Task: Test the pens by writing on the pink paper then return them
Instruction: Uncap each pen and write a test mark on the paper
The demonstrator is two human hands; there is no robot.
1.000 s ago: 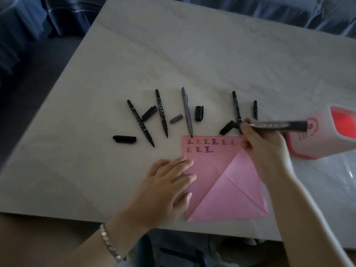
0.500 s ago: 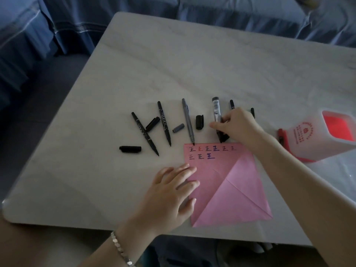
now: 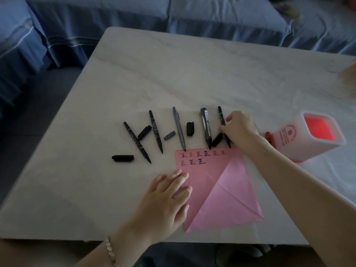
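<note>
Pens (image 3: 155, 131) lie uncapped in a loose row across the middle of the surface (image 3: 192, 78), tips aimed at the pink paper (image 3: 215, 185), so each one sits ready to be drawn down and tried. Their caps (image 3: 122, 158) are scattered among them, kept close for recapping.

The paper rests at the near edge of the surface, right of its middle, with one flap folded over into a triangle. Two short rows of written marks (image 3: 202, 154) fill its far left corner, six above and three below, which suggests you are well into the testing.

Your left hand (image 3: 163, 201) lies flat with straight fingers on the paper's left edge, pinning it so it won't slide under a stroke. Your right hand (image 3: 239, 130) reaches to the right end of the row, where its thumb and fingertips appear to pinch the thin black pen (image 3: 221, 118). That pen lies just beside the thick marker (image 3: 205, 128), with a cap lying between the two. I judge this to be the pickup of the next pen to test.

The white holder (image 3: 285, 139) stands near the right edge of the surface, just to the right of your right forearm, within easy reach for putting the pens back.
</note>
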